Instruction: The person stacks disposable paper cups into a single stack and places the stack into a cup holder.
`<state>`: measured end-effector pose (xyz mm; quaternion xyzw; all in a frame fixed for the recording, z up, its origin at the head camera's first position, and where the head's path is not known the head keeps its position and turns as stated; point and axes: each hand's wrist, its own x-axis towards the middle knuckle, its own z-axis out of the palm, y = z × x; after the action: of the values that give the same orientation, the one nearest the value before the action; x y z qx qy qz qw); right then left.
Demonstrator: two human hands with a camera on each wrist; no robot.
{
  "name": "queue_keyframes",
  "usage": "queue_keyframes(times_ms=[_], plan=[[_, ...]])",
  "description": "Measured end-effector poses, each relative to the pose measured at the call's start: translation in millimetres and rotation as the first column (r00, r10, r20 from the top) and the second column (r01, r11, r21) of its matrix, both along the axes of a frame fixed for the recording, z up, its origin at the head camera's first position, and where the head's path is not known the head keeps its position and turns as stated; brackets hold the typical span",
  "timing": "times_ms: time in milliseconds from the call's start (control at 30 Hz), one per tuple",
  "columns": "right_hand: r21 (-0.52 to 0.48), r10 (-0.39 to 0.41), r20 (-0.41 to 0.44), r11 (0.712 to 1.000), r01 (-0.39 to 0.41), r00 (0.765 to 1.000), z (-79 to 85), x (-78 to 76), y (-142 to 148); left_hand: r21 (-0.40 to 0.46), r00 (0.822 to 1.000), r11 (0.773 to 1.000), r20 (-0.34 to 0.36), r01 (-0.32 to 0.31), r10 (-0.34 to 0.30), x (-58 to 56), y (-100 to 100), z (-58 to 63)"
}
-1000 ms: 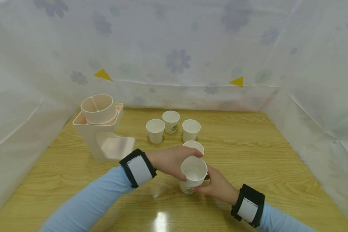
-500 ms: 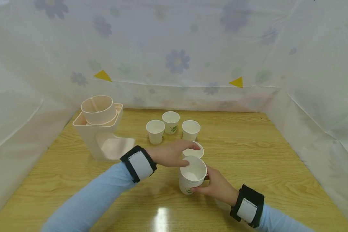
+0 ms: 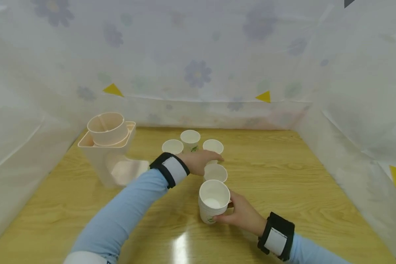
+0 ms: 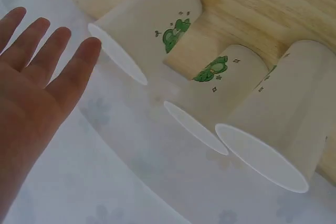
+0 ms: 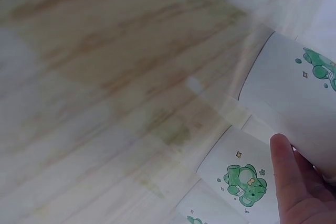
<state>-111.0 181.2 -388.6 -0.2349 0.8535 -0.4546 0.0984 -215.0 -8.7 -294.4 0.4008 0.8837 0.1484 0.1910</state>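
Note:
A nested stack of white paper cups [image 3: 205, 207] stands upright at the near middle of the table, and my right hand [image 3: 242, 214] grips its side. In the right wrist view, the fingers [image 5: 287, 174] lie against the held cup [image 5: 286, 95]. Just beyond the stack is a single cup [image 3: 215, 172]. My left hand [image 3: 196, 161] reaches past it, fingers straight and holding nothing, overlapping the far right cup [image 3: 213, 146]. In the left wrist view, the spread fingers [image 4: 79, 72] come right beside the rim of a bear-printed cup [image 4: 152, 27].
Two more upright cups stand at the back: a left cup [image 3: 172, 146] partly behind my hand and a middle cup [image 3: 190, 137]. A cream dispenser-like stand [image 3: 107, 154] with a round tub on top occupies the left. White flowered sheeting [image 3: 198, 73] encloses the wooden table [image 3: 283, 176].
My left hand has left the rim of the cup stack and moved forward toward the far right cup. The right hand still holds the stack. The head view has shifted slightly.

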Motion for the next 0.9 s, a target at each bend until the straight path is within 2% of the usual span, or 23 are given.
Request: queue_keyframes(times_ms=[100, 167, 267, 367, 467, 600, 700, 900], plan=[[-0.001, 0.001, 0.002, 1.000, -0.001, 1.000, -0.1, 0.3, -2, -0.075, 0.999, 0.997, -0.012, 0.037, -0.038, 0.5, 4, -9.8], [-0.001, -0.002, 0.004, 1.000, 0.002, 1.000, 0.0, 0.8, -2, -0.085, 0.999, 0.996, -0.023, 0.027, -0.029, 0.9, 5, -14.8], [0.003, -0.003, 0.004, 1.000, 0.003, 1.000, -0.1, 1.3, -4, -0.065, 0.998, 0.998, -0.058, -0.001, -0.003, -0.1, 5, -20.6], [0.005, 0.000, 0.009, 1.000, 0.000, 1.000, 0.1, 1.4, -5, -0.026, 0.995, 0.999, -0.093, -0.045, 0.042, -3.5, 2, -19.9], [0.002, -0.003, 0.014, 1.000, 0.003, 1.000, 1.1, 1.1, -5, -0.008, 0.985, 0.995, -0.139, -0.100, 0.098, -8.1, -5, -11.5], [0.007, -0.013, 0.012, 1.000, 0.013, 1.000, 2.8, 0.5, -3, 0.006, 0.977, 0.988, -0.146, -0.154, 0.153, -10.8, -17, 8.0], [0.013, -0.018, 0.008, 1.000, 0.018, 1.000, 3.4, 0.0, -1, 0.046, 0.979, 0.987, -0.129, -0.154, 0.158, -10.0, -25, 21.8], [0.012, -0.020, -0.014, 1.000, 0.020, 1.000, 3.1, -0.2, 1, 0.184, 0.989, 0.972, -0.012, -0.143, 0.148, -5.3, -36, 40.5]])
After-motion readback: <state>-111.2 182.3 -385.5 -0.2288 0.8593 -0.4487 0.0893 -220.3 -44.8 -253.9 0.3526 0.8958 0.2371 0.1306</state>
